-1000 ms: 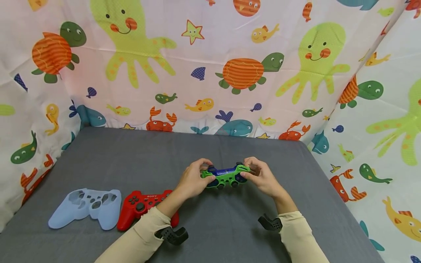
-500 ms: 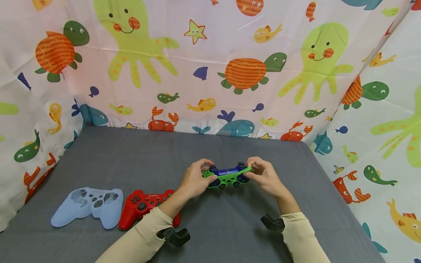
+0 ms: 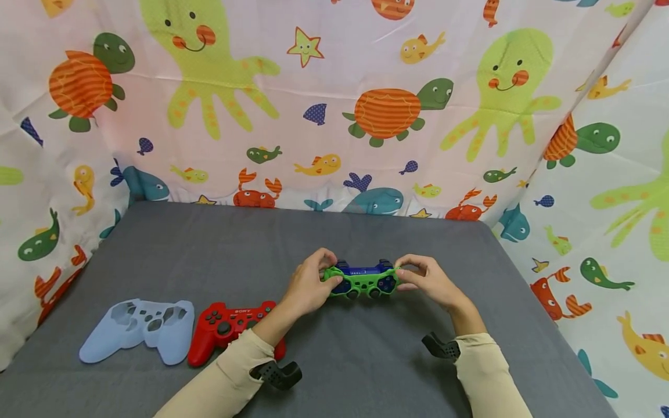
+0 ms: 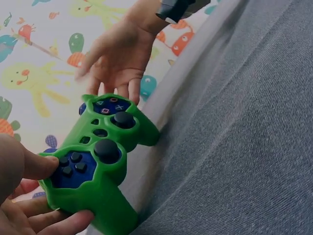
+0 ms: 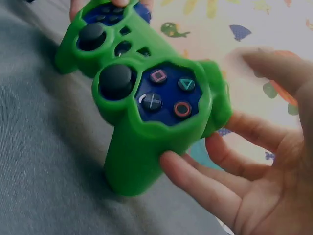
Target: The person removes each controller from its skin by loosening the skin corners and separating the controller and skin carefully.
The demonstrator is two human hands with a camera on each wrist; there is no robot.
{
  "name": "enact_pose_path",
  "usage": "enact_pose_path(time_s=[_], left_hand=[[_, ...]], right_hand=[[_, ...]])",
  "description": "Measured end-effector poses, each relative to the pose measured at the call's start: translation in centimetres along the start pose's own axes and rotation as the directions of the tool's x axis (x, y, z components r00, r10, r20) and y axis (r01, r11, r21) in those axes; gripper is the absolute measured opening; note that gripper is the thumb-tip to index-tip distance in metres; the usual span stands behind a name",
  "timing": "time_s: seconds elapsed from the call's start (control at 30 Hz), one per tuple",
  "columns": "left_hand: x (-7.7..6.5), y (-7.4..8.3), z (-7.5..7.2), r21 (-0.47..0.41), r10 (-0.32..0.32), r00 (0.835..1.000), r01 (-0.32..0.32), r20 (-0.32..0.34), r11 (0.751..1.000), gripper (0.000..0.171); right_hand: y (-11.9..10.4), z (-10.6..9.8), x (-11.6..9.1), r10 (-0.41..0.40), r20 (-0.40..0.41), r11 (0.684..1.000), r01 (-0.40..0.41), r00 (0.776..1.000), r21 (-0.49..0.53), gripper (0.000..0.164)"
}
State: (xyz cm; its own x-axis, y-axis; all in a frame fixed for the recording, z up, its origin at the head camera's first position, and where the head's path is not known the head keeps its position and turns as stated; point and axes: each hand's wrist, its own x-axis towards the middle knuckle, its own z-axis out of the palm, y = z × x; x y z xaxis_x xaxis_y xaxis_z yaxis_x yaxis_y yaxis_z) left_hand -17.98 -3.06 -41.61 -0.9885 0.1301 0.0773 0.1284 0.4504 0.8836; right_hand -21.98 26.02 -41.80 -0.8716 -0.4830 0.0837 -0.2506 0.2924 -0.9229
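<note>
A blue game controller (image 5: 167, 93) wears a green silicone cover (image 5: 134, 152), its buttons and thumbsticks showing through the openings. In the head view it is held above the grey table (image 3: 366, 360). My left hand (image 3: 308, 284) grips one end, thumb (image 4: 41, 166) beside the direction pad and fingers around the handle. At the other end is my right hand (image 3: 431, 284). Its thumb is lifted off and blurred in the right wrist view, while its fingers (image 5: 205, 186) lie loosely against the handle and the back. The controller's underside is hidden.
On the table's left lie a light blue silicone controller cover (image 3: 148, 328) and a red game controller (image 3: 222, 328), partly behind my left forearm. A patterned curtain (image 3: 334, 104) rises behind the table and at both sides.
The right hand pinched and pulled up the green cover's edge half a second ago; now that edge sits down and the thumb is off it. That hand moved slightly right. The left hand keeps its grip.
</note>
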Motion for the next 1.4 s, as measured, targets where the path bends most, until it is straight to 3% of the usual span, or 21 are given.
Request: enact_pose_path(time_s=[0.1,0.5,0.77,0.97,1.2,1.4], left_hand=[[-0.1,0.0,-0.1,0.011,0.025,1.0,-0.025,0.005,1.0,0.016],[-0.2,-0.6,-0.5,-0.013,0.039,0.995,-0.038,0.097,0.999,0.018],[-0.2,-1.1,-0.5,0.028,0.104,0.977,-0.111,0.186,0.993,0.017],[-0.1,-1.1,-0.2,0.003,0.142,0.972,-0.145,0.188,0.989,0.02],[-0.3,-0.7,0.0,0.088,0.099,0.97,-0.121,0.221,0.989,0.023],[-0.2,-0.9,0.1,0.104,0.09,0.979,-0.11,0.18,0.988,0.027]], right_hand=[[0.0,-0.2,0.1,0.009,0.01,1.0,-0.009,1.0,0.018,0.027],[0.4,-0.7,-0.1,0.043,0.094,0.999,-0.044,0.995,0.01,0.014],[0.6,-1.0,-0.5,0.076,0.113,0.997,-0.077,0.991,0.0,0.022],[1.0,-1.4,-0.7,0.085,0.098,0.996,-0.085,0.992,-0.005,0.022],[1.7,-1.5,-1.1,0.072,0.112,0.996,-0.077,0.991,0.039,0.019],[2.1,-0.5,-0.6,0.006,0.021,1.0,-0.007,1.0,0.027,0.02]])
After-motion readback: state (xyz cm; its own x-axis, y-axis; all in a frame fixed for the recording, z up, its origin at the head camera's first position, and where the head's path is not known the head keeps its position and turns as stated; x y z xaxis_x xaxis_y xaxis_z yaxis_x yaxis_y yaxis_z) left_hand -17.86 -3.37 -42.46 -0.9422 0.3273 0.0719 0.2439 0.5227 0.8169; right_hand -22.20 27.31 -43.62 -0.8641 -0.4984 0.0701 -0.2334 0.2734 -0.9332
